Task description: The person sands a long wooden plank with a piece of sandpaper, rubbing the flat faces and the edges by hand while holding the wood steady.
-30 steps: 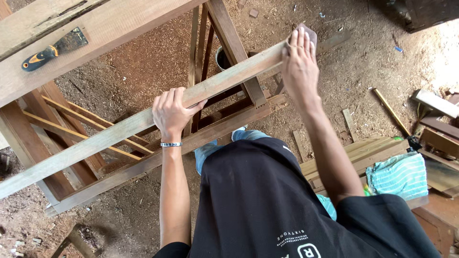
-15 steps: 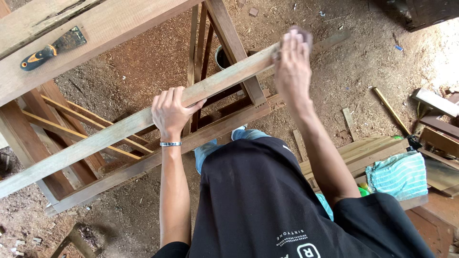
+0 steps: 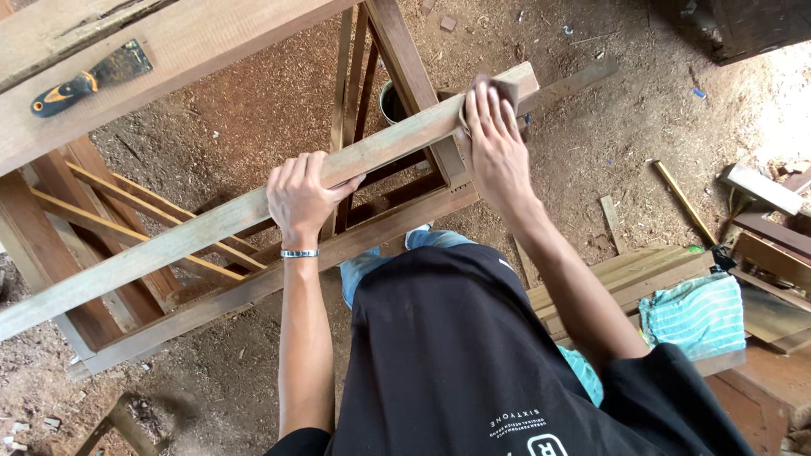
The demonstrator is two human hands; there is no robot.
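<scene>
Since earlier frame, my right hand (image 3: 494,143) slid sandpaper (image 3: 498,87) back from rail's end; pressed flat on it. Left hand (image 3: 300,196) clamped around wooden rail (image 3: 211,224) mid-length.

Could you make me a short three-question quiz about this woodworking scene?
1. True or false: the left hand grips the long rail.
2. What does the right hand press on the rail? A) sandpaper B) a hammer C) a saw
3. Which tool lies on the plank at top left?

Key:
1. True.
2. A.
3. A scraper with a black and orange handle.
</scene>
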